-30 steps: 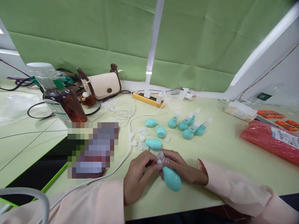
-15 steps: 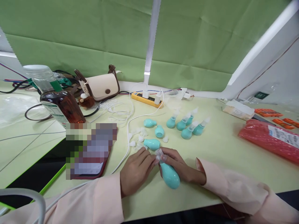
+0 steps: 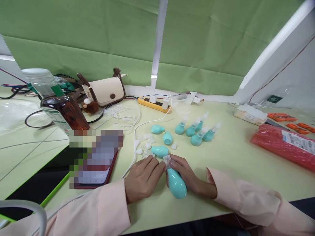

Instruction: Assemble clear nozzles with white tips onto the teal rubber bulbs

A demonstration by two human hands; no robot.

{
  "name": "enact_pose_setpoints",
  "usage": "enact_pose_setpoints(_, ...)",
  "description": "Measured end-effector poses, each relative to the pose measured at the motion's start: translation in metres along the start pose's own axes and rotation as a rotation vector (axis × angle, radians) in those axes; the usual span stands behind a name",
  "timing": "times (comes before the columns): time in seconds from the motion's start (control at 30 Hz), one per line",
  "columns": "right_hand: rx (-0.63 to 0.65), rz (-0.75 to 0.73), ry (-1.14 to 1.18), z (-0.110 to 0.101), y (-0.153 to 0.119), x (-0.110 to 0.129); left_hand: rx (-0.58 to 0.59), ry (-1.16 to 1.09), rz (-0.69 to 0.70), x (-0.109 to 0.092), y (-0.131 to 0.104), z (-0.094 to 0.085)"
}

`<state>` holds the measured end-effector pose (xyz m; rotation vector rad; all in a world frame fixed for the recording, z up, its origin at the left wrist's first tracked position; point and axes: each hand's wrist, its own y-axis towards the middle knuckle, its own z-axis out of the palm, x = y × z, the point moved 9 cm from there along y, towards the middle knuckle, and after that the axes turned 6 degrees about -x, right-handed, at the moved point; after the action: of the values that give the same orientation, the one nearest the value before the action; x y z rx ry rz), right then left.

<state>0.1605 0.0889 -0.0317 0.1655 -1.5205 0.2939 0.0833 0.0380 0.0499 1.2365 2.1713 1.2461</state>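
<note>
My right hand [image 3: 185, 172] is closed around the neck of a turquoise bulb nasal aspirator [image 3: 177, 184], its round end pointing down towards me. A clear plastic piece [image 3: 167, 159] sits at the top of this bulb, pinched by the right thumb and fingers. Beside it, my left hand [image 3: 145, 178] is closed with curled fingers, their tips close to the clear piece; whatever they hold is hidden. Just beyond the hands lie loose turquoise bulbs [image 3: 159, 151] without tips. Small white and clear parts [image 3: 148, 146] are scattered to their left.
Several turquoise aspirators with clear tips [image 3: 196, 139] stand behind to the right. A blurred phone [image 3: 98, 160], a dark green-edged tablet [image 3: 46, 177] and a brown bottle [image 3: 65, 111] are on the left. A white cable [image 3: 135, 141] crosses the table; a red package [image 3: 283, 144] lies right.
My left fingertips have drawn slightly back from the bulb's top, and more of the clear piece shows. The bulb in my right hand has shifted a little to the left.
</note>
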Motion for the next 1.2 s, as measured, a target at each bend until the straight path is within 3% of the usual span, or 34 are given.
enact_pose_setpoints(0.2, 0.049, -0.010, 0.018, 0.004, 0.000, 0.002, 0.065, -0.116, -0.174, 0.010, 0.002, 0.007)
enact_pose_setpoints(0.4, 0.021, -0.012, 0.016, 0.001, 0.002, 0.005, 0.259, -0.434, -0.612, 0.032, -0.010, 0.024)
enact_pose_setpoints(0.63, 0.026, -0.029, 0.056, 0.000, 0.003, 0.006, 0.246, -0.734, -1.022, 0.054, -0.021, 0.034)
enact_pose_setpoints(0.73, 0.044, -0.025, 0.080, 0.002, 0.003, 0.007, 0.207, -0.695, -1.021, 0.067, -0.019, 0.031)
enact_pose_setpoints(0.9, 0.096, 0.010, 0.101, 0.008, 0.003, 0.006, 0.159, -0.411, -0.827, 0.081, -0.015, 0.026)
enact_pose_setpoints(1.07, 0.117, -0.008, 0.072, 0.009, 0.003, 0.010, 0.107, -0.425, -0.859, 0.088, -0.020, 0.029)
enact_pose_setpoints(1.2, 0.118, -0.023, -0.008, 0.008, 0.005, 0.009, 0.053, -0.442, -0.871, 0.084, -0.016, 0.017)
